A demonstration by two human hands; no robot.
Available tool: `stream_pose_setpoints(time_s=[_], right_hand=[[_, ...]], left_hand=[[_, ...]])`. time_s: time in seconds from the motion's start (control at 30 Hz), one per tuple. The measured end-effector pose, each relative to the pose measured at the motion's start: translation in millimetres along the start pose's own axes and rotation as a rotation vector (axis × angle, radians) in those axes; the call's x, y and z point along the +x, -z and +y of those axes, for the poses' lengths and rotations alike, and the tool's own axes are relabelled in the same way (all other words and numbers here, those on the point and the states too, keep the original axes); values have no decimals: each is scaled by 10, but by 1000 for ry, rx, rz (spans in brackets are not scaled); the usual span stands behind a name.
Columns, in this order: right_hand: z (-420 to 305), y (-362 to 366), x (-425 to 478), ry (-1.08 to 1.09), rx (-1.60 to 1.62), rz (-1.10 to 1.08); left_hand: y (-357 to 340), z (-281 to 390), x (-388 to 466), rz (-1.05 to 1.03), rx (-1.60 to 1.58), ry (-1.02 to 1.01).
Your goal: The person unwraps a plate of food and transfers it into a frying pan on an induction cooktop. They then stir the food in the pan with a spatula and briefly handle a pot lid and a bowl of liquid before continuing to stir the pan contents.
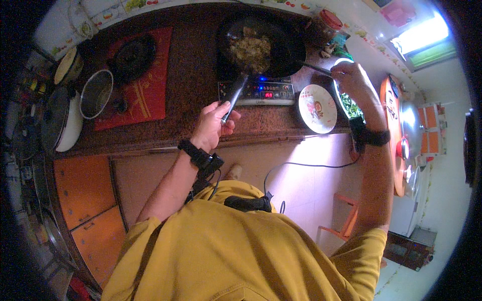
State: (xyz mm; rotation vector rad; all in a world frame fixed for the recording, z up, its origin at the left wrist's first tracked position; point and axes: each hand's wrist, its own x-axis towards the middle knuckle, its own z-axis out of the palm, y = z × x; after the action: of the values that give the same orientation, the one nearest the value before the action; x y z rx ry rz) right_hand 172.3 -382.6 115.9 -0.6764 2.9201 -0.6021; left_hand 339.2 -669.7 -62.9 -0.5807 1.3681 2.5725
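My left hand (216, 122) holds the metal handle of a cooking utensil (235, 98), whose far end reaches into a dark wok (284, 49). Pale brown, chopped-looking food (250, 52) lies in the wok, on an induction cooker (256, 92) with a lit red display. The wok's handle (318, 69) runs right into my closed right hand (348, 77); the fingers partly hide it. Beneath that hand, a white-rimmed dish (338, 92) holds chopped greens (352, 107), partly covered by the wrist. Beside it lies a round white plate (317, 109) with a printed pattern.
On the left, a dark round pan or trivet (134, 56) sits on a red mat (156, 75), near a metal pot (96, 94) and a lidded white pan (71, 124). A red-lidded jar (330, 19) stands behind the dish. A black cable (312, 164) hangs before the counter.
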Motion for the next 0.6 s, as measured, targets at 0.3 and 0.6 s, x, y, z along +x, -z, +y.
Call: stream_pose_setpoints(time_s=[0.3,0.6], right_hand=[[490,440,396,111,94,-275],[598,353,494,563,-395,-275]], left_hand=[[-54,-4,-29,38,3,-31],[-33,-14,-14,40,17,-21]])
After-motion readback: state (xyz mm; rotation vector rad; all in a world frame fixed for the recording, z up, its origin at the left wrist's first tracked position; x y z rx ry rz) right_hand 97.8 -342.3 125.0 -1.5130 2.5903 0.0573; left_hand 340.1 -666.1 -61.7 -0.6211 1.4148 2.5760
